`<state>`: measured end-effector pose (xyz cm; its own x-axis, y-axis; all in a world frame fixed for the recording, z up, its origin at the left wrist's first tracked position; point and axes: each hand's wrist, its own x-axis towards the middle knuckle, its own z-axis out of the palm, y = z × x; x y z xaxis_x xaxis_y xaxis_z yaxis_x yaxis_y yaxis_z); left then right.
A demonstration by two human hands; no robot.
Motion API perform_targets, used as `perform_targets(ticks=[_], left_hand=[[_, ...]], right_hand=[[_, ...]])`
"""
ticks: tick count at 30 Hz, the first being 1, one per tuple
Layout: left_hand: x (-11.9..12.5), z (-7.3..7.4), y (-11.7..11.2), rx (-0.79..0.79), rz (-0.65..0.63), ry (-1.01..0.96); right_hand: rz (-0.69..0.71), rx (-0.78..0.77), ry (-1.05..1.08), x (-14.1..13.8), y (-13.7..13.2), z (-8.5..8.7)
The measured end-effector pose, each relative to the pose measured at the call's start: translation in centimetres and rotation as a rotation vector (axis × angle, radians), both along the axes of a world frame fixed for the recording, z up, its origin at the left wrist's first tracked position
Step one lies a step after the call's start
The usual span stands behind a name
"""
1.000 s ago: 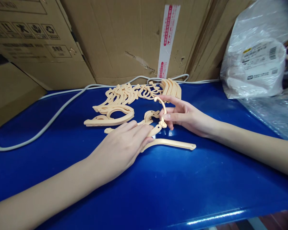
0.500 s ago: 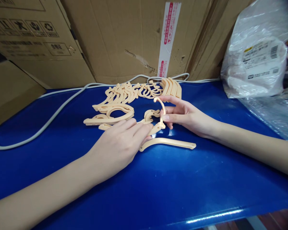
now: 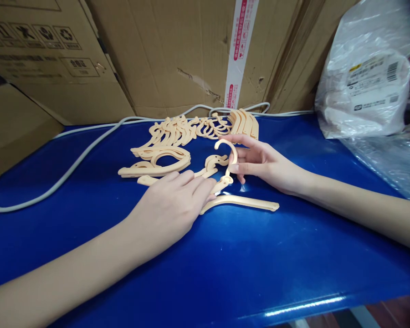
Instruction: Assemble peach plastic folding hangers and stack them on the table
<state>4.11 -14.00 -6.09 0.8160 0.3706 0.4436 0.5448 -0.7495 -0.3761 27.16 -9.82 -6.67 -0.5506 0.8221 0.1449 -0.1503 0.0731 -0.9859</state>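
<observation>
Palm down, the left hand clamps a beige hanger bar, whose end pokes out toward the right hand; that hand, apart from the left and turned sideways, pinches a curved hook upright, its base touching the bar's end. 1 loose bar lies just right of the left hand; stacked bars lie beyond it

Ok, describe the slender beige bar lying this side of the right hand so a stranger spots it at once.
On the glossy blue table, find the person's bare left hand. To its right lies a slender beige bar, curved at its left end. Of the visible beige pieces, this one lies nearest the front edge.
</observation>
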Motion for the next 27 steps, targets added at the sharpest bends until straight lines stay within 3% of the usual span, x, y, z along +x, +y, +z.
perform_targets(ticks=[19, 27], left_hand=[[-0.1, 0.1, -0.2, -0.216, 0.023, -0.020], [-0.3, -0.1, -0.3, -0.142, 0.020, 0.020]], right_hand=[[-0.105, 0.064, -0.138, -0.3, -0.9, 0.5], [-0.121, 0.014, -0.099, -0.9, -1.2, 0.5]])
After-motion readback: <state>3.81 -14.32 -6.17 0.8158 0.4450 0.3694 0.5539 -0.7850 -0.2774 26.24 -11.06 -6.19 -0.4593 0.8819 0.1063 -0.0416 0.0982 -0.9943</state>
